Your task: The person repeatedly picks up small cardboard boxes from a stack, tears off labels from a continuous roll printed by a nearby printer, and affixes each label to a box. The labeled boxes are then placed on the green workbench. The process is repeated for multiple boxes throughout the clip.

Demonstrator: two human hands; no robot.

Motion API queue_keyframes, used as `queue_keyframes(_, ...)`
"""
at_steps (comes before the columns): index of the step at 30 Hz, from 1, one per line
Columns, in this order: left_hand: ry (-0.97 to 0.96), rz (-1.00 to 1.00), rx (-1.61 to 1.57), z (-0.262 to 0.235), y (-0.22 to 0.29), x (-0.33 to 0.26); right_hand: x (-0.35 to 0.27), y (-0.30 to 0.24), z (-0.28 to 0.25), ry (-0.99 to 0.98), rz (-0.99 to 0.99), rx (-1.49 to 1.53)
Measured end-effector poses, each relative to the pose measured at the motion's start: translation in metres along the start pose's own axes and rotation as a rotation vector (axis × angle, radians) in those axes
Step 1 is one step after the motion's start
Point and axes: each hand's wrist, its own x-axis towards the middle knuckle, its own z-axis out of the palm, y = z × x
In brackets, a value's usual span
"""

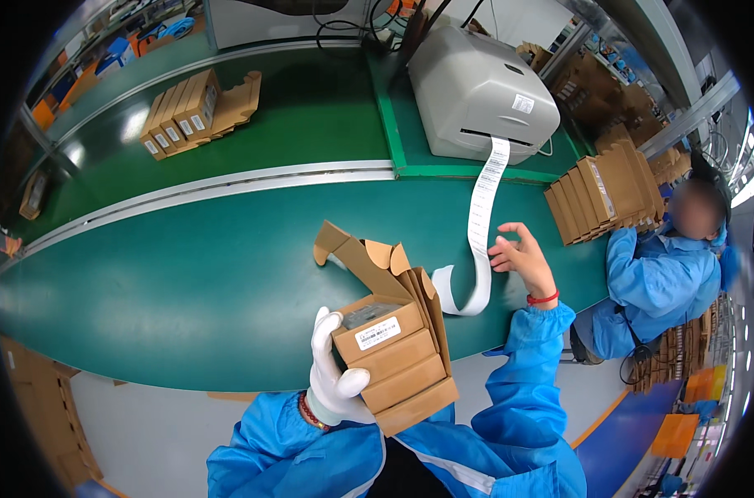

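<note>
My left hand (331,378), in a white glove, grips a stack of several small brown cardboard boxes (406,361) in front of my body. The box at the far end of the stack carries a white label (378,333), and its lid flap stands raised; something grey shows inside it. My bare right hand (519,256) is beside a long strip of white labels (480,212) that hangs from a grey label printer (485,91) and curls on the green table. Its fingers are apart and bent near the strip's edge; whether they touch it I cannot tell.
Several labelled boxes (180,114) stand on the green conveyor (310,108) at the far left, another box (34,195) beyond. At the right, a row of cardboard boxes (601,195) stands by a co-worker in blue (663,274). A metal rail (227,181) borders the table (186,282).
</note>
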Motion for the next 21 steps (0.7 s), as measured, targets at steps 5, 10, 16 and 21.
queue_keyframes(5, -0.007, -0.008, 0.005, 0.001, 0.0, 0.001, -0.004, 0.016, 0.014, 0.154, -0.164, -0.092)
queue_keyframes(10, -0.005, -0.016, 0.009, 0.003, -0.002, 0.002, -0.009, 0.005, 0.025, 0.272, -0.064, -0.151)
queue_keyframes(16, -0.004, -0.004, -0.003, 0.006, -0.003, 0.004, 0.01, 0.021, 0.034, 0.161, -0.239, 0.057)
queue_keyframes(21, 0.006, 0.0, 0.003, 0.009, -0.008, 0.004, -0.016, 0.009, 0.041, 0.494, -0.542, -0.159)
